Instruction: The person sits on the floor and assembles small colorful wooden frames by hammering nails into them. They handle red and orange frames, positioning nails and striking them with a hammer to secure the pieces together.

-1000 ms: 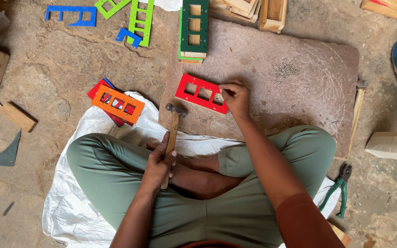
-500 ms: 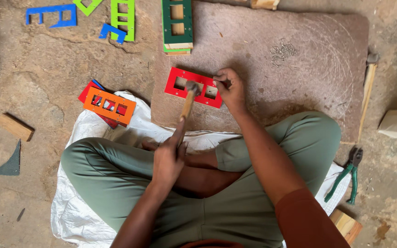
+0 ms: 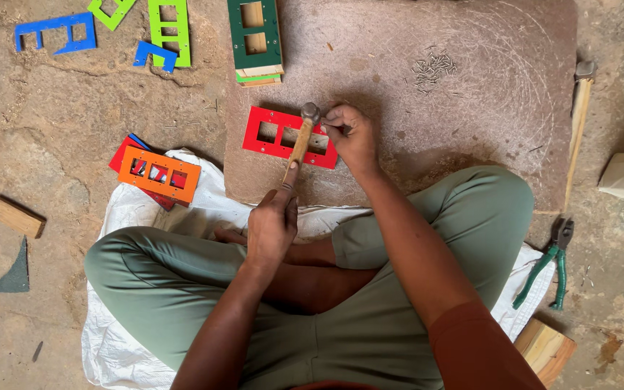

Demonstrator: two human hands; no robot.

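Since the earlier frames, the wooden-handled hammer [image 3: 300, 141] is standing lower, its head now hovering over the red rectangular frame with three cut-outs [image 3: 290, 137]. Left hand [image 3: 272, 225] is closing its grip around the handle; right hand [image 3: 352, 133] is pinching at the frame's right end, apparently steadying a nail too small to confirm. That frame is lying flat on the reddish stone slab [image 3: 471, 123], serving as worktop. Judged progress: one green frame [image 3: 255, 32] is sitting finished on wood; red is mid-nailing; one orange frame [image 3: 159, 173] is waiting. Count: one hammer, one pile of nails [image 3: 433, 66], one green-handled pliers [image 3: 547, 267].
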